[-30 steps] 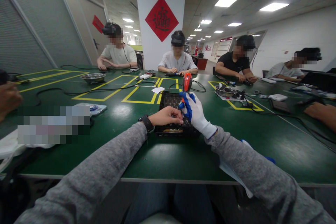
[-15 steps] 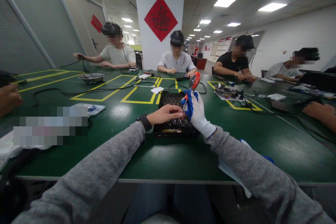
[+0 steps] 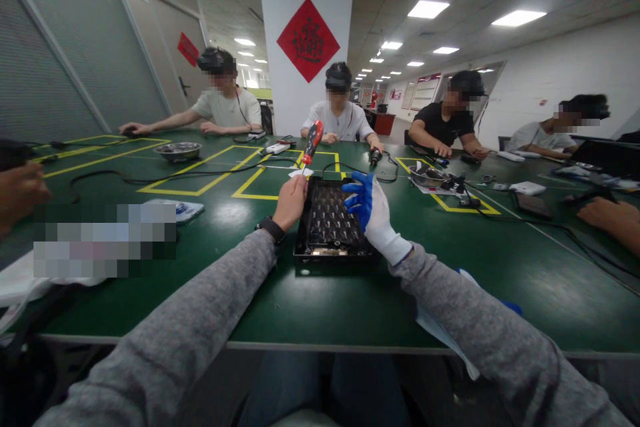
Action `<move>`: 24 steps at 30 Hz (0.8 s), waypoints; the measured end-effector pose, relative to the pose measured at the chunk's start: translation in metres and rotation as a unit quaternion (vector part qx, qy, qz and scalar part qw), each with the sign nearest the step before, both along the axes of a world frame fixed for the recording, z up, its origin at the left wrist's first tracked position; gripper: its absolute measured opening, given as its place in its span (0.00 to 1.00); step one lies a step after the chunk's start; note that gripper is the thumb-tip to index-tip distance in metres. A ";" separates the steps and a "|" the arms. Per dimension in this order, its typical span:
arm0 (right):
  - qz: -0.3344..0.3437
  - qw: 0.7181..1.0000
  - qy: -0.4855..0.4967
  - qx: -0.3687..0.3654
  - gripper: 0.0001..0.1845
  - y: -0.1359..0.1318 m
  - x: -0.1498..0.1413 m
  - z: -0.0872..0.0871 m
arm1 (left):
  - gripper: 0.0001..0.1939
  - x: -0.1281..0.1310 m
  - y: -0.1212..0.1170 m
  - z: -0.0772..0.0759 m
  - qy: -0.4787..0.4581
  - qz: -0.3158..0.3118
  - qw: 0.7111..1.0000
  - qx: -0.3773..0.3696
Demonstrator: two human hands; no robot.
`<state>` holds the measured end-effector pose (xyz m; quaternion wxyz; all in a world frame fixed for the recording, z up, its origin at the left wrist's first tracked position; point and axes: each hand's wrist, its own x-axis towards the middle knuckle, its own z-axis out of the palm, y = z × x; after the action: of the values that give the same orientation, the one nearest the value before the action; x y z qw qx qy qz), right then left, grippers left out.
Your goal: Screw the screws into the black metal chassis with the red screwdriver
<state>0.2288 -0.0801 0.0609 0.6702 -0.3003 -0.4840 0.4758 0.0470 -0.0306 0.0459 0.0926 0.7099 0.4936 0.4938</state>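
Observation:
My left hand (image 3: 291,201), bare with a dark watch at the wrist, is closed on the shaft of a screwdriver (image 3: 313,137). Its red and dark handle points up and slightly away from me. A black rectangular housing (image 3: 301,233), open at the top, lies on the table between my hands, with rows of small shiny shapes inside. My right hand (image 3: 371,212) wears a white and blue glove. Its fingers are spread over the right side of the housing, holding nothing; whether they touch it I cannot tell.
Beyond the housing lies a small white paper (image 3: 300,173). Metal bowls stand on the green table, one far left (image 3: 179,151) and one at right (image 3: 427,175). Black cables (image 3: 125,179) cross the surface. A blue-and-white cloth item (image 3: 445,333) hangs at the front edge. Several people sit around.
The screwdriver has passed from my right hand to my left, which moved left and away from me. My gloved fingers have opened. The housing's inside shows more now.

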 end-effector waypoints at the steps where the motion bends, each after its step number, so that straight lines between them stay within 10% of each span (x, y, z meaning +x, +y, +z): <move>1: -0.006 1.000 -0.014 0.012 0.26 0.000 0.000 0.005 | 0.23 -0.008 0.005 -0.005 0.037 0.050 0.998 -0.022; 7: -0.190 0.933 -0.304 0.023 0.27 0.025 0.028 0.049 | 0.24 -0.042 0.012 -0.027 0.255 0.175 0.931 -0.193; 12: -0.150 0.662 -0.724 -0.123 0.31 0.047 0.053 0.025 | 0.21 -0.040 0.008 -0.026 0.282 0.190 0.916 -0.213; 18: -0.128 0.665 -0.724 -0.126 0.17 0.053 0.038 -0.005 | 0.20 -0.035 0.005 -0.026 0.321 0.187 0.904 -0.213; 24: -0.176 0.696 -0.689 -0.100 0.15 0.045 0.088 0.043 | 0.20 -0.037 -0.001 -0.024 0.343 0.161 0.904 -0.198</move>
<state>0.3172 -0.0349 0.1041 0.1861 -0.6889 -0.6984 0.0544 0.0101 -0.0314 0.0221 -0.0245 0.7130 0.6905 0.1196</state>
